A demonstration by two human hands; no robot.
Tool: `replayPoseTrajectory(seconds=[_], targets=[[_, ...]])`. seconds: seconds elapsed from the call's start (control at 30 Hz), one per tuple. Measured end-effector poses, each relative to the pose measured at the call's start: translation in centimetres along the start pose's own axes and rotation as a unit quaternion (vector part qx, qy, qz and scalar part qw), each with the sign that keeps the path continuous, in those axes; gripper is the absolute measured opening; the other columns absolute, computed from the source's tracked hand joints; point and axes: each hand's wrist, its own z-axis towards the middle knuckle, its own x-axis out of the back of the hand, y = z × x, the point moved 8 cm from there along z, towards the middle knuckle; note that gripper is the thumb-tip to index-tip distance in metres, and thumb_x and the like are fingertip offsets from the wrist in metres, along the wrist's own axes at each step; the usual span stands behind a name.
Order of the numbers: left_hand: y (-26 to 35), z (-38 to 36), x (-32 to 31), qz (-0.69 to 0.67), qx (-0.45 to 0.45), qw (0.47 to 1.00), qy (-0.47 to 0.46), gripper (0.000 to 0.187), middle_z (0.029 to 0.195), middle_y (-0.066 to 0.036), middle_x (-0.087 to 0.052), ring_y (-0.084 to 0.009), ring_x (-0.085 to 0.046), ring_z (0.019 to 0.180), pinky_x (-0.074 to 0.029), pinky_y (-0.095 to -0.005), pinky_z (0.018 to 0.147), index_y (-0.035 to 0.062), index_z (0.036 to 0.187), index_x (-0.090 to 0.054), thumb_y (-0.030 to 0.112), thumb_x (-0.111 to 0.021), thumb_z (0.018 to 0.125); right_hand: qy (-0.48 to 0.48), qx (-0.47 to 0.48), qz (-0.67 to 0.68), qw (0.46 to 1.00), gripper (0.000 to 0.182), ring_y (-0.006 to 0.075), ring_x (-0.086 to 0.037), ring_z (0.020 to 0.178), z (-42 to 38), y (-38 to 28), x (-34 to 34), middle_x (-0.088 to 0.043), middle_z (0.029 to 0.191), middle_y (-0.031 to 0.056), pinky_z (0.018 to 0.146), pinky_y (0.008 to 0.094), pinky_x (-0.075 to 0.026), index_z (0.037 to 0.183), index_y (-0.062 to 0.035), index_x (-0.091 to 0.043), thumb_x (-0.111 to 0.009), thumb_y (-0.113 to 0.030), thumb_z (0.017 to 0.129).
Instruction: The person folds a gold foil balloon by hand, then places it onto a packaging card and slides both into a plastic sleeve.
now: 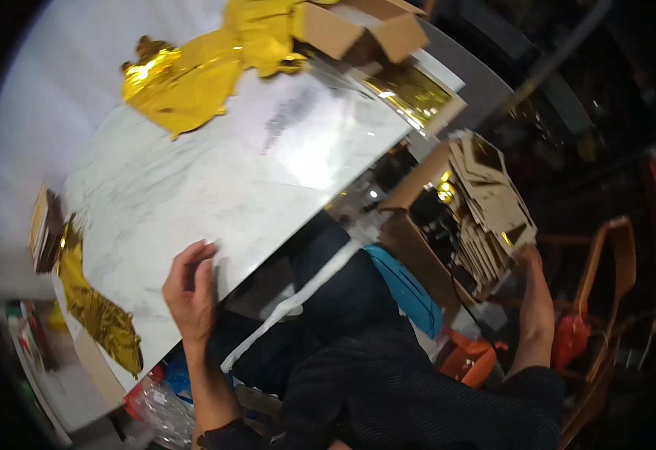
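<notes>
Cardboard pieces (494, 199) were piled on edge and fanned in an open box (419, 249) beside the white table (155, 202), a placing that presumably kept them together within the right arm's reach. They lay right at the right hand (530, 261), which met the pile's near corner with its fingertips out of sight, so I could not tell whether it was gripping; the left hand (191, 291), loosely curled and holding nothing, hovered by the table's edge, well apart from them.
</notes>
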Motion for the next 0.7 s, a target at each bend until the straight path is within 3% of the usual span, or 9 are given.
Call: replayPoseTrajectory(seconds=[0.03, 0.07, 0.1, 0.17, 0.2, 0.27, 0.33, 0.5, 0.7], targets=[[0.6, -0.7, -1.1, 0.001, 0.006, 1.000, -0.006, 0.029, 0.120, -0.015, -0.076, -0.0205, -0.071, 0.114, -0.052, -0.0322, 0.104, -0.0042, 0.132, -0.066, -0.001, -0.060, 0.104, 0.082, 0.058, -0.043, 0.994, 0.053, 0.0339, -0.068, 0.128, 2.2, 0.7, -0.6, -0.070, 0.135, 0.0224, 0.104, 0.0457, -0.056, 0.130, -0.0017, -0.072, -0.070, -0.034, 0.088], [1.2, -1.2, -2.1, 0.015, 0.002, 1.000, -0.009, 0.029, 0.118, -0.015, -0.076, -0.0198, -0.071, 0.113, -0.052, -0.0313, 0.103, -0.0047, 0.131, -0.066, -0.001, -0.060, 0.103, 0.106, 0.008, -0.007, 0.994, 0.020, 0.0243, -0.076, 0.075, 4.5, 3.0, -0.3, -0.078, 0.088, 0.0150, 0.068, 0.0448, -0.060, 0.095, -0.0023, -0.079, -0.081, -0.018, 0.082], [0.9, 1.7, 0.5, 0.005, -0.009, 1.000, 0.003, 0.028, 0.117, -0.015, -0.077, -0.0192, -0.071, 0.112, -0.053, -0.0306, 0.101, -0.0051, 0.130, -0.066, -0.002, -0.061, 0.102, 0.029, 0.048, -0.035, 0.998, 0.026, 0.0271, -0.077, 0.078, 2.7, -2.9, 1.6, -0.079, 0.091, 0.0134, 0.074, 0.0453, -0.062, 0.099, -0.0019, -0.079, -0.084, -0.019, 0.080], [1.4, 1.2, 0.6, 0.001, -0.015, 1.000, -0.004, 0.028, 0.116, -0.014, -0.078, -0.0184, -0.072, 0.110, -0.054, -0.0304, 0.099, -0.0045, 0.129, -0.067, -0.002, -0.063, 0.102, 0.139, 0.073, -0.159, 0.975, 0.034, 0.0357, -0.077, 0.110, -2.0, -4.6, 8.3, -0.078, 0.120, 0.0204, 0.092, 0.0476, -0.061, 0.109, -0.0025, -0.078, -0.078, -0.028, 0.087], [1.4, 0.9, 0.9, 0.007, -0.028, 1.000, 0.004, 0.026, 0.114, -0.015, -0.078, -0.0201, -0.074, 0.108, -0.057, -0.0313, 0.096, -0.0042, 0.126, -0.069, -0.002, -0.065, 0.100, 0.164, -0.011, -0.138, 0.977, 0.050, 0.0376, -0.067, 0.130, -3.0, -5.6, 11.7, -0.067, 0.143, 0.0197, 0.105, 0.0491, -0.056, 0.139, -0.0070, -0.066, -0.067, -0.029, 0.094], [1.3, 1.0, 1.0, 0.013, -0.044, 0.999, 0.006, 0.026, 0.112, -0.013, -0.078, -0.0183, -0.074, 0.107, -0.056, -0.0297, 0.096, -0.0034, 0.126, -0.069, -0.003, -0.065, 0.100, 0.314, 0.068, -0.113, 0.940, 0.047, 0.0438, -0.071, 0.112, -8.1, -13.5, 20.0, -0.072, 0.127, 0.0232, 0.094, 0.0533, -0.059, 0.134, -0.0049, -0.066, -0.065, -0.038, 0.101], [1.7, 1.1, 1.2, 0.027, -0.062, 0.998, 0.019, 0.025, 0.111, -0.015, -0.078, -0.0225, -0.076, 0.104, -0.059, -0.0320, 0.092, -0.0024, 0.122, -0.071, -0.002, -0.069, 0.097, 0.537, 0.350, -0.003, 0.768, 0.035, 0.0455, -0.070, 0.106, -16.8, -24.0, 25.9, -0.073, 0.116, 0.0234, 0.089, 0.0504, -0.057, 0.130, -0.0021, -0.068, -0.067, -0.024, 0.103], [2.5, 0.9, 1.5, 0.070, -0.085, 0.993, 0.032, 0.023, 0.108, -0.016, -0.079, -0.0243, -0.078, 0.101, -0.060, -0.0331, 0.090, -0.0024, 0.119, -0.073, -0.003, -0.070, 0.095, 0.400, 0.740, 0.140, 0.523, 0.038, 0.0359, -0.071, 0.111, -53.7, -49.1, 26.3, -0.073, 0.120, 0.0166, 0.091, 0.0402, -0.059, 0.129, -0.0041, -0.069, -0.076, -0.004, 0.091], [3.2, 0.8, 2.1, 0.107, -0.121, 0.986, 0.038, 0.021, 0.109, -0.017, -0.078, -0.0334, -0.075, 0.104, -0.060, -0.0381, 0.093, 0.0009, 0.114, -0.076, 0.002, -0.075, 0.093, 0.450, 0.832, -0.032, 0.324, 0.050, 0.0391, -0.063, 0.131, -66.8, -69.7, 15.1, -0.062, 0.141, 0.0264, 0.112, 0.0444, -0.051, 0.143, 0.0064, -0.052, -0.066, -0.013, 0.098]])
